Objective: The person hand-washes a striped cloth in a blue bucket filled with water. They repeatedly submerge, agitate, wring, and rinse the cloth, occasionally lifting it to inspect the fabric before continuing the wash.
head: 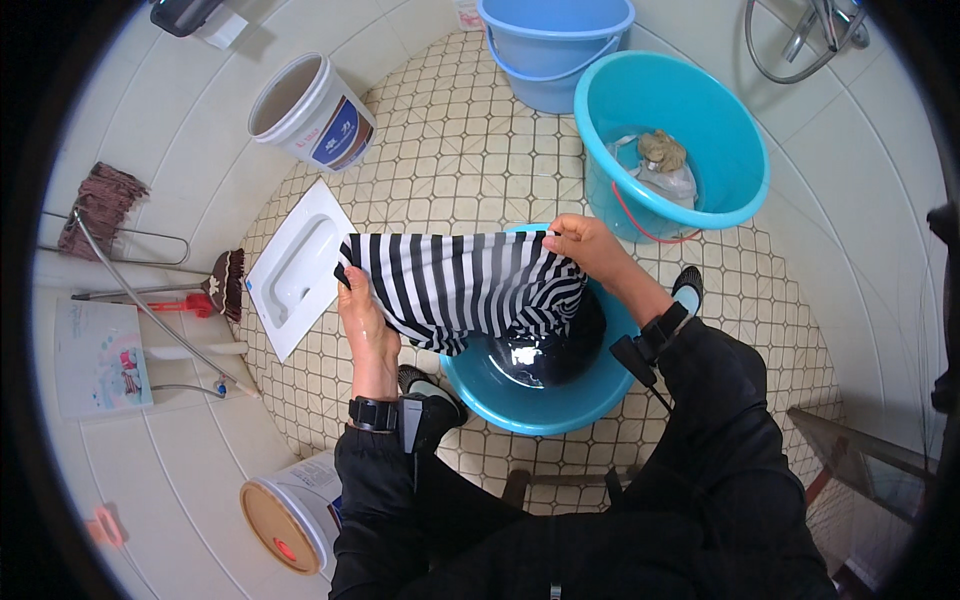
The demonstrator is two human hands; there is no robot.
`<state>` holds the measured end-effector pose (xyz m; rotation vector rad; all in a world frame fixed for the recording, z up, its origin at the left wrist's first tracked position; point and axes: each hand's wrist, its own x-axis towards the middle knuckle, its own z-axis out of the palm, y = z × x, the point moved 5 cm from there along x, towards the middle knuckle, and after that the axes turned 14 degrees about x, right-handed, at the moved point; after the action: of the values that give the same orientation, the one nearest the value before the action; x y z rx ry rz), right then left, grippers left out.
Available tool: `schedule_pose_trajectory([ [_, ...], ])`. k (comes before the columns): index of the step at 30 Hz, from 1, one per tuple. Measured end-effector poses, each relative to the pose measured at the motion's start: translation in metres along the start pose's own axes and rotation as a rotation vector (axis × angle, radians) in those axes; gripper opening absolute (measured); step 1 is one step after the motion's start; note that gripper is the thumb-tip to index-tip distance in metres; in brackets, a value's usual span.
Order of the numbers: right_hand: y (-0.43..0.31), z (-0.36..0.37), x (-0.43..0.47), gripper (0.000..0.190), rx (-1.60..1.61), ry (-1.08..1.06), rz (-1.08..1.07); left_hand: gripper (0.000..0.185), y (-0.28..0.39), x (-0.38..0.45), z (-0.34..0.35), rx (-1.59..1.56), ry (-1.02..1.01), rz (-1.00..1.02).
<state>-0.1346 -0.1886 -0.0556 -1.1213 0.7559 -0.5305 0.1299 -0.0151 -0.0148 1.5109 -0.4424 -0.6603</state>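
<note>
A black-and-white striped cloth [457, 277] is stretched between my two hands above a turquoise plastic basin [547, 416]. My left hand [362, 315] grips its left end, and wet skin shows near the thumb. At the upper right corner, my right hand [589, 247] pinches the edge between thumb and fingers. The lower part of the cloth bunches and hangs into the basin. Dark water [536, 360] in the basin reflects a bright light; whether dark fabric also lies in it, I cannot tell.
A large turquoise bucket [675, 195] holding a beige cloth [661, 151] and plastic bags stands at the upper right. Behind it is a blue bucket [559, 56]. A white pail [311, 112], a squat toilet [300, 270] and a brush [225, 285] are leftward. A lidded pail [289, 517] sits lower left.
</note>
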Motion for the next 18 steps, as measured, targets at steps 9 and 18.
schedule_pose_trajectory([
  [9, 0.021, 0.003, 0.002, 0.029, -0.345, -0.154, -0.044, 0.060, 0.007, -0.004, 0.006, -0.047, -0.046, 0.007],
  [18, 0.096, -0.003, -0.005, 0.030, -1.006, -0.338, 0.168, 0.048, 0.014, 0.001, -0.007, -0.251, -0.081, 0.020],
])
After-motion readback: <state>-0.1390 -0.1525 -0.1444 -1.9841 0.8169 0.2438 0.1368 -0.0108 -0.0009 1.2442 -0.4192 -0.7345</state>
